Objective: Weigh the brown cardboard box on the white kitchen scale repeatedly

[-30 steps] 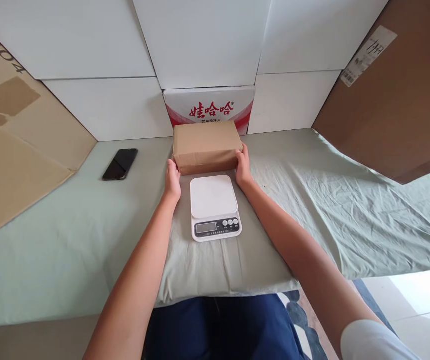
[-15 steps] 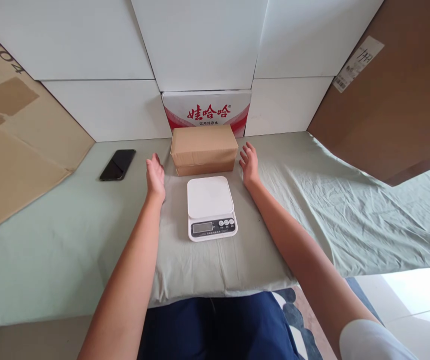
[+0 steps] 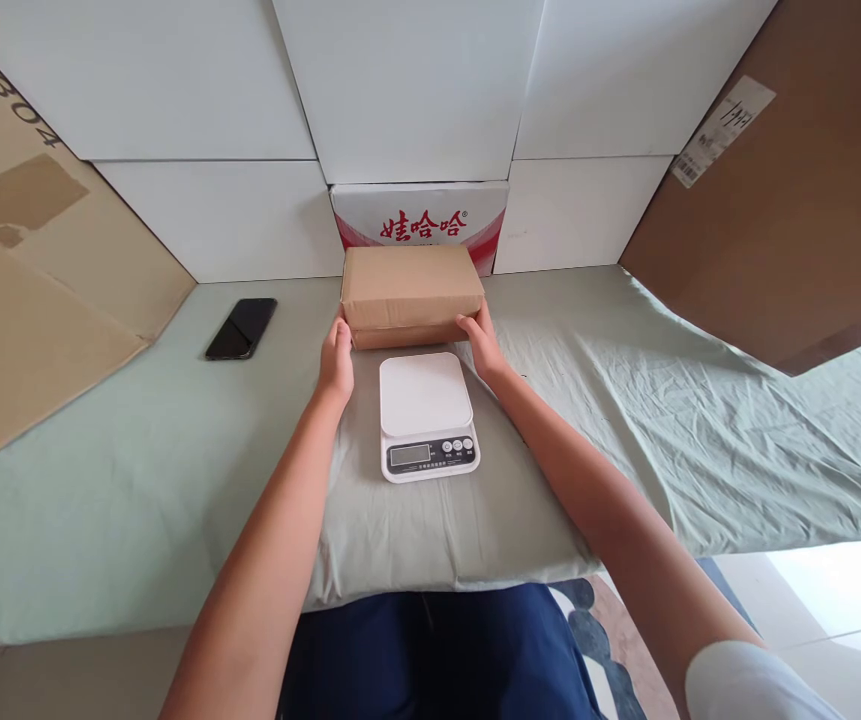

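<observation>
Cardboard box gripped at both ends, scale bare

Cardboard sheets point(image 3: 32, 290) lean at the far left, and a black phone point(image 3: 241, 328) lies on the green cloth of the desk point(image 3: 137, 480). Next comes the left hand point(image 3: 337, 362), pressed against the left end of the brown box point(image 3: 411, 290). That box sits on the cloth just behind the white scale point(image 3: 427, 412), in front of a red-and-white carton point(image 3: 421, 215). The right hand point(image 3: 481, 345) clasps its right end. Judging by this, the box is grasped but not lifted; the scale's platform carries nothing.
</observation>
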Demonstrator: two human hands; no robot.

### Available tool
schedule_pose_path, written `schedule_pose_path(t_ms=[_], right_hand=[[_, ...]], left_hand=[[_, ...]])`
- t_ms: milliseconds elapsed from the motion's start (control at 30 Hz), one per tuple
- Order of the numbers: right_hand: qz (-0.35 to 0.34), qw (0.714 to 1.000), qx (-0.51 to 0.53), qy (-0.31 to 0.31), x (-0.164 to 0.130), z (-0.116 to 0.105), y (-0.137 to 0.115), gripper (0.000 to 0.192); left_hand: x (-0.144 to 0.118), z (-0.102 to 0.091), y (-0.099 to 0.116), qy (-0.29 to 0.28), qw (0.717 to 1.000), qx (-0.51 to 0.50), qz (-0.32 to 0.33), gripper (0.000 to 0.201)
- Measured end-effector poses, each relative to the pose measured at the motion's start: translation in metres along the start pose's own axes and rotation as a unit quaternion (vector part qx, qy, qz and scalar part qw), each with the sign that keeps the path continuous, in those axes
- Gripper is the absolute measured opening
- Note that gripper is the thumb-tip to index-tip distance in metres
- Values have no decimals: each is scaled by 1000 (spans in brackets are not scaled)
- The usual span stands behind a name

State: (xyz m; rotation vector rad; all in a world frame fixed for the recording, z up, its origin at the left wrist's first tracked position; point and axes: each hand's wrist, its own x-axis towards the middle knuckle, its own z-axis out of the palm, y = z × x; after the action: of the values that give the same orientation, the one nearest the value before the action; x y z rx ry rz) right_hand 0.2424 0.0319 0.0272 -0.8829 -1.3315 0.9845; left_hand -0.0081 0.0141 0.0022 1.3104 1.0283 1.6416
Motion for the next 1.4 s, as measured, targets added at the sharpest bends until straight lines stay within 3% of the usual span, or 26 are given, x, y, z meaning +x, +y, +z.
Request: schedule_pose_path(t_ms=[133, 267, 367, 467, 1400], right_hand=[[-69, 997, -20, -16, -22, -1, -25, 62], [-102, 994, -26, -30, -74, -8, -44, 65], [-83, 996, -33, -14, -114, -14, -45, 69], [-75, 996, -39, -5, -137, -15, -44, 69], [-36, 999, -31, 7, -138, -7, -50, 69]], left_hand=[[-28, 0, 31, 8, 998, 25, 55, 75], [-89, 0, 64, -15, 998, 22, 55, 83], [-134, -1, 74, -16, 999, 25, 40, 82], [-156, -2, 75, -10, 999, 22, 47, 80], [-150, -6, 71, -18, 999, 45, 11, 79]])
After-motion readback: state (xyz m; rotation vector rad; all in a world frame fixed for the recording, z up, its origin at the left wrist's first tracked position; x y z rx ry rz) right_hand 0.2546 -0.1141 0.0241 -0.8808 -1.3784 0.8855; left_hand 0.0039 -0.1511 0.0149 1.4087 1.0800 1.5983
